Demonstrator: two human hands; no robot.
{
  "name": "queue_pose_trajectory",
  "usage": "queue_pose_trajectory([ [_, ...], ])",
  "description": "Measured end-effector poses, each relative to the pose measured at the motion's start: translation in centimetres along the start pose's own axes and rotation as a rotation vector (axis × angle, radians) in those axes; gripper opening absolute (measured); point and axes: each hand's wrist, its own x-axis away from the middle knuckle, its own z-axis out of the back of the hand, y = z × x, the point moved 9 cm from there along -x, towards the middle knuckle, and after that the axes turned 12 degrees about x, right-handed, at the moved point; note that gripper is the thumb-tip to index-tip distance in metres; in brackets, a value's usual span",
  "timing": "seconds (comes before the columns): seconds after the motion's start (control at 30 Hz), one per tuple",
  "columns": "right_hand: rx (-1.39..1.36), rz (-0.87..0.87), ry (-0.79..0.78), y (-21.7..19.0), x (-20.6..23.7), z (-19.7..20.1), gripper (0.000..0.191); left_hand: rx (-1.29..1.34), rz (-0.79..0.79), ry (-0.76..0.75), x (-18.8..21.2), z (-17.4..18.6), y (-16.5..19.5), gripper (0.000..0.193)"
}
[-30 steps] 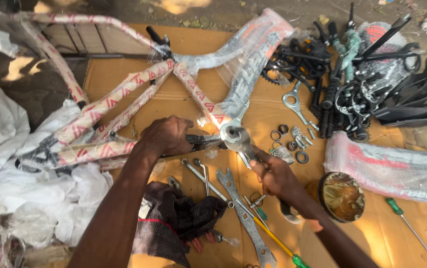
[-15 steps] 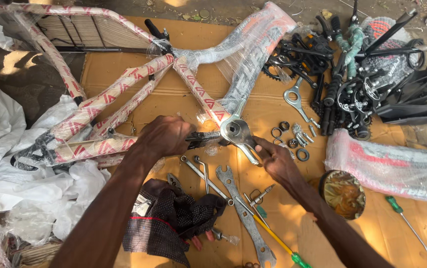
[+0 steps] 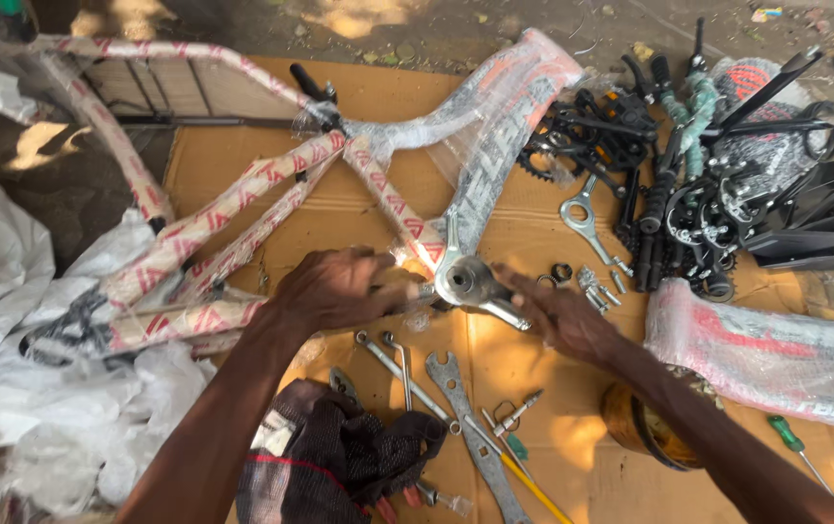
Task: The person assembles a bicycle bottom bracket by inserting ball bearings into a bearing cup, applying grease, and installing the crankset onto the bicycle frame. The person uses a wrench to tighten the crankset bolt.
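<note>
Both forearms bare to the frame edge; no sleeves, gloves, watch or rings visible. Left hand (image 3: 339,288) and right hand (image 3: 562,315) bare, fingers uncovered, no markings seen.

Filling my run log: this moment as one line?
left hand: on wrapped bike frame | right hand: on flat spanner at bottom bracket | surface: cardboard

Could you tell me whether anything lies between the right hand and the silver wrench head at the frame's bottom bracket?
Nothing visible does. The right hand already lies on the flat wrench beside the bottom bracket, its fingers on the lower handle. The left hand rests on the wrapped bicycle frame opposite. Loose nuts lie off to the side.
</note>
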Motion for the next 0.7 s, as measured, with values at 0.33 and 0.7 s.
queue_pose_trajectory([
  [0.33, 0.058, 0.109, -0.245, -1.0, 0.9, 0.8, 0.065, 0.114, 0.036, 0.294, -7.5, -8.0, -4.5, 0.041],
  [0.7, 0.519, 0.166, -0.098, 0.4, 0.9, -2.6, 0.089, 0.350, 0.162, 0.180, -8.7, -9.1, -4.8, 0.033],
])
